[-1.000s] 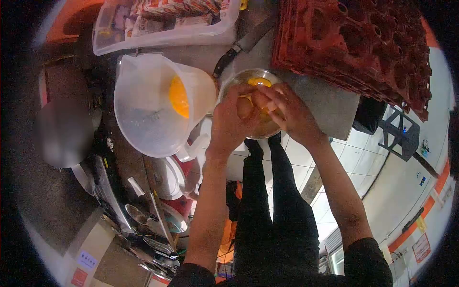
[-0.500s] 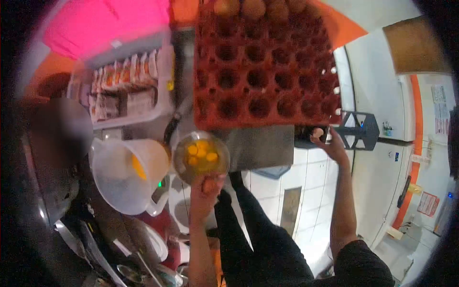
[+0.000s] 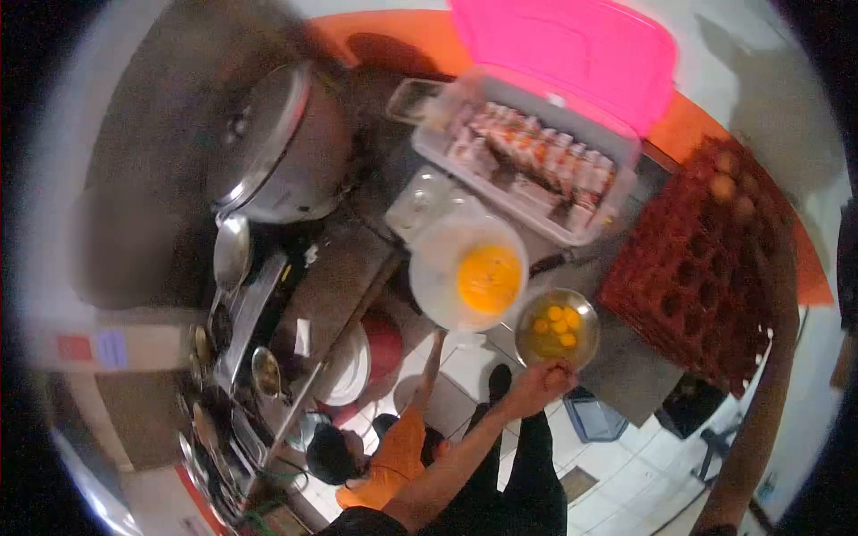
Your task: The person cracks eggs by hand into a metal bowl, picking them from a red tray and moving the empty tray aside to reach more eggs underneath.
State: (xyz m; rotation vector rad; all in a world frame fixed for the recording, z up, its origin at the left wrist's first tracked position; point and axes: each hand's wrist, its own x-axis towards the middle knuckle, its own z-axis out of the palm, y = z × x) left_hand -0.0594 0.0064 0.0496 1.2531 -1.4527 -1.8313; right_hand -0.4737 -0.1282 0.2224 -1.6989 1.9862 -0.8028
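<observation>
Steel bowl (image 3: pixel 557 330) of yolks, left hand (image 3: pixel 539 384) grip clamped on its rim, beside jug (image 3: pixel 467 273) and red egg tray (image 3: pixel 697 268).

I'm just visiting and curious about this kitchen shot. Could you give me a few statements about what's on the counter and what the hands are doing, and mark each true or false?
1. The metal bowl holds several egg yolks. True.
2. The left hand is at the near rim of that bowl. True.
3. The plastic jug is empty. False: yellow liquid sits inside it.
4. The red egg tray is full of eggs. False: most cups are bare; a few eggs sit at its far end.
5. The storage box has a pink lid. True.
</observation>
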